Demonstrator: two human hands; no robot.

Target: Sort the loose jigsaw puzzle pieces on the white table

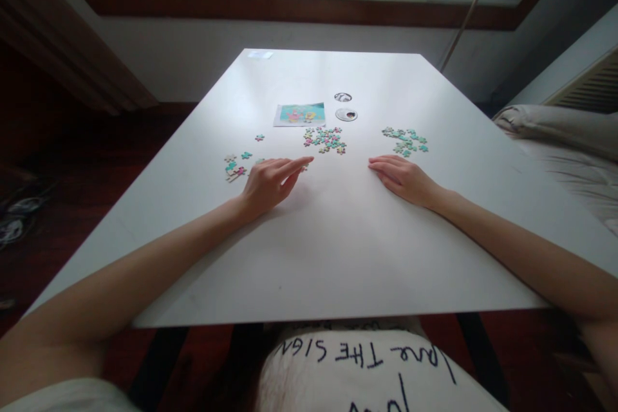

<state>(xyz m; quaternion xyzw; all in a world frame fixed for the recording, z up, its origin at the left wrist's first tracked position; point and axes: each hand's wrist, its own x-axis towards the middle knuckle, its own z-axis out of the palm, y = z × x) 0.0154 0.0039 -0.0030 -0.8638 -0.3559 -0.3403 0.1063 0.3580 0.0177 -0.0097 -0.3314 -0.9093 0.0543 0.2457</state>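
Note:
Jigsaw puzzle pieces lie on a white table [328, 257] in three groups. My left hand [273, 185] hovers or rests just right of the left group of pieces [234, 167], its index finger stretched out and the thumb lower. A piece [304, 168] shows partly beside its fingers; whether they touch it I cannot tell. Beyond that fingertip is the middle cluster of pieces [324, 139]. My right hand [403, 179] lies on the tabletop with fingers extended and nothing visible in them, just in front of the right group of pieces [406, 141].
A picture card [300, 114] with a teal and pink print lies behind the middle pieces. Two round discs [346, 114] sit to its right. A small clear item [259, 55] is at the far left corner. A padded grey surface [555, 135] stands right of the table.

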